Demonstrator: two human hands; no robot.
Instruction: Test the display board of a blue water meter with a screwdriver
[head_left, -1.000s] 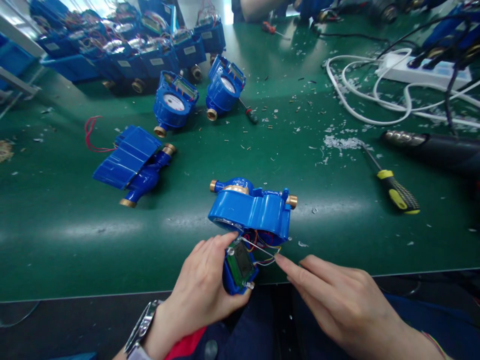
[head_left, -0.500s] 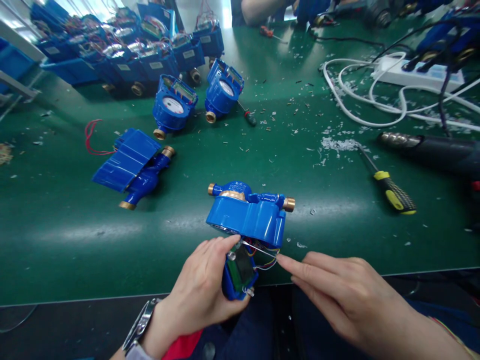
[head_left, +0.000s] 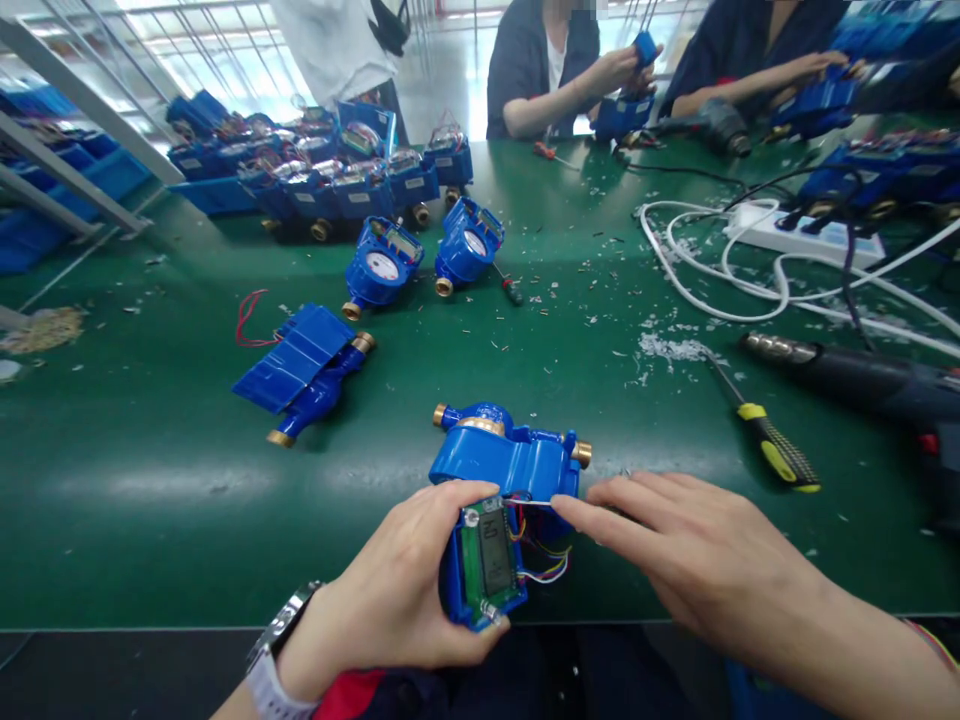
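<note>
My left hand is closed around a small blue display unit, which has a green circuit board and a grey screen facing up. Coloured wires run from its right side toward a blue water meter with brass ends, which lies just beyond. A thin white wire stretches from the unit's top edge to the index fingertip of my right hand. That fingertip appears to pinch its end, with the thumb hidden underneath.
Another blue meter lies at left; two upright meters stand behind it. A yellow-black screwdriver and a heat gun are at right, near a white power strip. Many meters crowd the back left. Co-workers sit opposite.
The view has tilted up, bringing the co-workers into sight. The display unit now faces me more squarely, with figures on its screen. My right hand stays at the white wire's end.
</note>
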